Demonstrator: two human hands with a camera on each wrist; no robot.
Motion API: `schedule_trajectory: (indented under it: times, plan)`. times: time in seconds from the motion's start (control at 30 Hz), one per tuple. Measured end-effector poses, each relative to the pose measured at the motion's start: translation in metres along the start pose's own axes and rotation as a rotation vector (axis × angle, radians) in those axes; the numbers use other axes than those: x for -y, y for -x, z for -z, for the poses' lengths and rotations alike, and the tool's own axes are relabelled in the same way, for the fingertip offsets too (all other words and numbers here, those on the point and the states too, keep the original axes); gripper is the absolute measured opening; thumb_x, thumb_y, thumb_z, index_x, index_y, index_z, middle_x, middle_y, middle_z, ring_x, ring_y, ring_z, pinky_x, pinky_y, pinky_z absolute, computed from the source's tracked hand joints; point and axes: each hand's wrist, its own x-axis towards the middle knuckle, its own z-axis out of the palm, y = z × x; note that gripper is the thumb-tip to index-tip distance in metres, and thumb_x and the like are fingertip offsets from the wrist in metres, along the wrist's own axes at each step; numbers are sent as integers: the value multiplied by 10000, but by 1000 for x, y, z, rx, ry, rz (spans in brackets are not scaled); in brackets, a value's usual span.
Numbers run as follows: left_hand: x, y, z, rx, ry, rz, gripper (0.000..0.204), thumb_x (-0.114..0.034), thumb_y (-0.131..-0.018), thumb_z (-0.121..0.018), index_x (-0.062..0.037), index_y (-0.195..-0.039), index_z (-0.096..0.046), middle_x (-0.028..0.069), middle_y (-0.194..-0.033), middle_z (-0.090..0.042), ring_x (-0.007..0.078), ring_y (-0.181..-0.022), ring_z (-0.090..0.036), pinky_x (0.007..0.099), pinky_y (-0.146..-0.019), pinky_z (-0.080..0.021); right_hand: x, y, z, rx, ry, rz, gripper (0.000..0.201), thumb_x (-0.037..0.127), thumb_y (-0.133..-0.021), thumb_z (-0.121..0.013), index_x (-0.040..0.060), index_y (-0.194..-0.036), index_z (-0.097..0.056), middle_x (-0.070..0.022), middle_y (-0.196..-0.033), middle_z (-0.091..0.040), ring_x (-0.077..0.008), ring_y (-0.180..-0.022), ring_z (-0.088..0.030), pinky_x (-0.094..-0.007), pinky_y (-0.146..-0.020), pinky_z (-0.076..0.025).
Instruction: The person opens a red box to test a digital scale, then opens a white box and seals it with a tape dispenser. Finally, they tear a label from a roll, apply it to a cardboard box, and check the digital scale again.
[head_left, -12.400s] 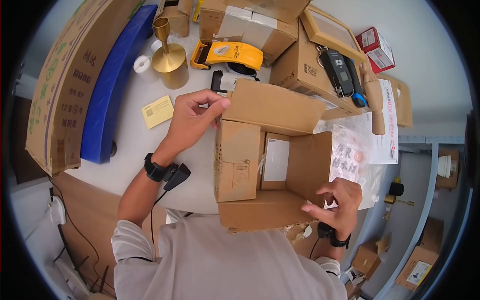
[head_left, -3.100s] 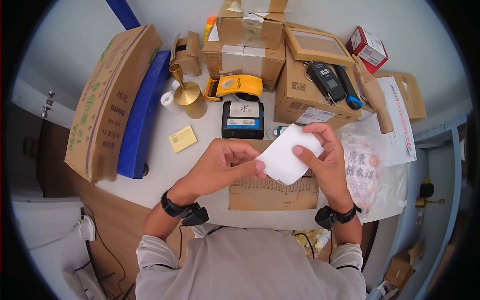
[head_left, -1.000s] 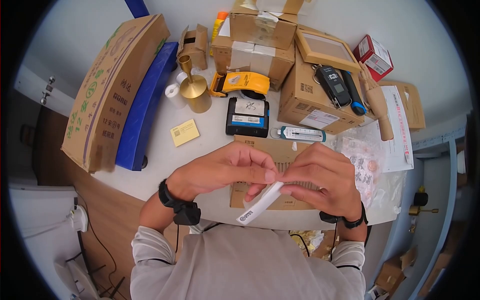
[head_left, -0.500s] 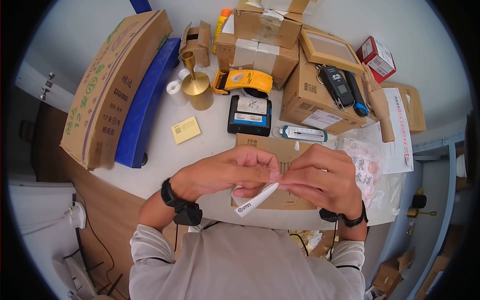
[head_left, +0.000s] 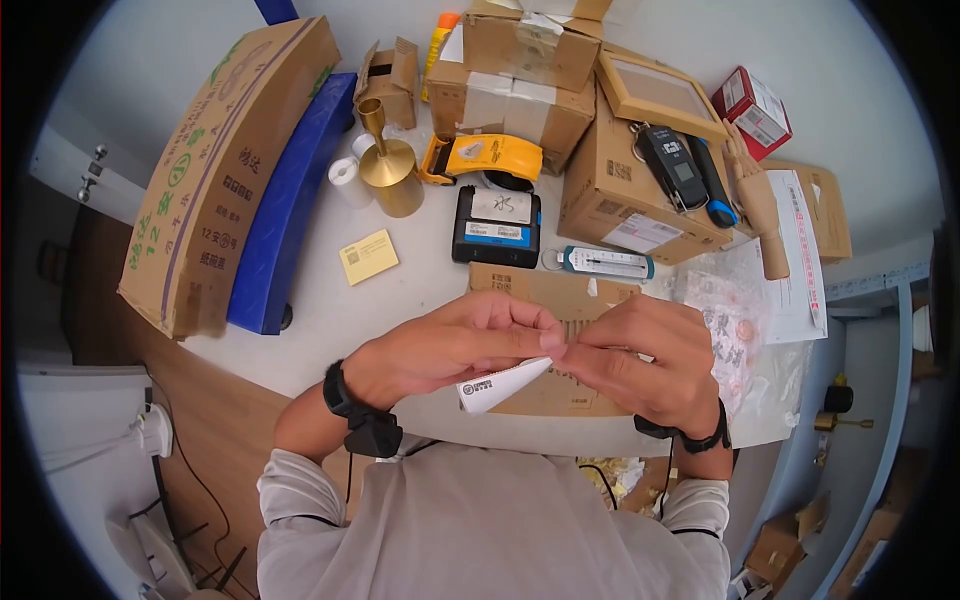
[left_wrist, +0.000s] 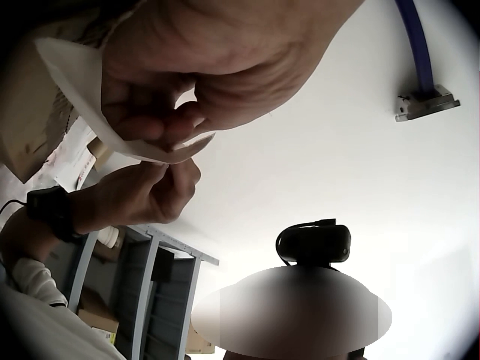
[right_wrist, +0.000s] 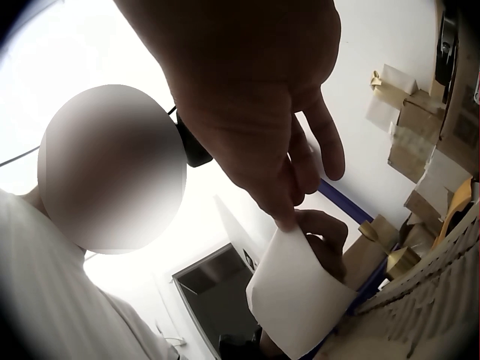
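Observation:
A white paper label (head_left: 500,388) with small dark print hangs between the two hands in the head view. The left hand (head_left: 465,340) grips it, fingers curled round its upper part. At its upper right corner the right hand (head_left: 645,358) pinches the edge, its fingertips meeting the left thumb. In the left wrist view the paper (left_wrist: 82,82) bends beneath the left hand (left_wrist: 202,67). The right wrist view shows the paper's blank side (right_wrist: 296,292) below the right hand (right_wrist: 255,112). Under the hands lies a flat cardboard box (head_left: 550,400).
Beyond the cardboard stand a black label printer (head_left: 497,228) and a spring scale (head_left: 608,263). A yellow note pad (head_left: 368,257), a brass holder (head_left: 392,180) and a long carton (head_left: 215,180) are on the left. Stacked boxes (head_left: 515,105) fill the back; plastic-wrapped packets (head_left: 735,335) lie right.
Earlier an open carton was between the hands; now it is a flat-lying box, and paper is held above it. Over the last second the paper's lower end has swung up and left.

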Motion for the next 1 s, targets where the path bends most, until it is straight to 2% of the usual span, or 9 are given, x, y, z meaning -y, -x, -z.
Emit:
schedule_trajectory:
  times: [0.33, 0.4, 0.6, 0.67, 0.7, 0.73, 0.8, 0.83, 1.0]
  plan:
    - [-9, 16, 17, 0, 154, -139, 211, -235, -1054, -598, -34, -1112, -616, -87, -609, -389, 50, -506, -406, 206, -496, -319, -1, -2, 4, -176, -132, -42, 263, 14, -644, -854, 52, -883, -750, -73, -851, -704, -213, -704, -654, -314, -583, -499]
    - [-14, 26, 26, -160, 139, -234, 196, -219, -1059, -581, -32, -1115, -604, -83, -608, -387, 47, -505, -414, 210, -483, -335, -4, 3, 17, -208, -203, -103, 265, -6, -643, -865, 51, -873, -747, -81, -865, -718, -215, -727, -668, -316, -608, -503]
    - [-20, 39, 42, -217, 93, -356, 177, -218, -1058, -574, -44, -1084, -597, -78, -612, -397, 47, -509, -424, 218, -446, -331, -12, 31, 27, -359, -356, -252, 238, -31, -711, -862, 44, -863, -695, -108, -894, -736, -182, -765, -674, -291, -661, -498]
    - [-21, 39, 48, -353, 140, -493, 158, -165, -1052, -551, -13, -1089, -574, -50, -655, -499, 41, -467, -414, 204, -394, -304, -12, 39, 29, -417, -394, -273, 235, -23, -739, -852, 46, -868, -668, -109, -887, -723, -172, -749, -660, -285, -669, -495]
    - [-25, 45, 59, -299, 181, -488, 140, -181, -1035, -569, -42, -1048, -567, 9, -828, -610, 65, -610, -537, 227, -501, -440, -12, 44, 31, -537, -478, -335, 239, -11, -762, -841, 47, -877, -639, -106, -880, -700, -170, -748, -648, -291, -681, -503]
    - [-25, 44, 57, -296, 180, -487, 140, -181, -1035, -569, -42, -1048, -567, 9, -828, -610, 65, -610, -537, 227, -501, -440, -12, 49, 33, -659, -561, -399, 246, 1, -784, -830, 49, -886, -611, -102, -873, -678, -167, -746, -635, -297, -693, -511]
    - [-27, 40, 50, -600, -15, -677, 134, -209, -1039, -579, -76, -1032, -565, 46, -1003, -663, 103, -863, -658, 267, -719, -555, -11, 50, 43, -677, -601, -464, 262, 13, -798, -820, 56, -879, -575, -81, -858, -629, -169, -771, -620, -313, -718, -524]
    - [-27, 48, 61, -524, -106, -683, 159, -234, -996, -605, -89, -952, -554, 188, -1351, -606, 199, -1162, -628, 369, -997, -528, -15, 51, 45, -687, -611, -476, 265, 11, -798, -819, 56, -875, -570, -77, -853, -624, -166, -774, -619, -309, -718, -528]
    - [-33, 45, 61, -534, -185, -862, 231, -293, -958, -571, -104, -855, -487, 284, -1511, -476, 351, -1415, -458, 473, -1174, -393, -19, 60, 49, -597, -610, -706, 287, -12, -779, -818, 54, -862, -551, -57, -831, -611, -126, -737, -629, -266, -655, -535]
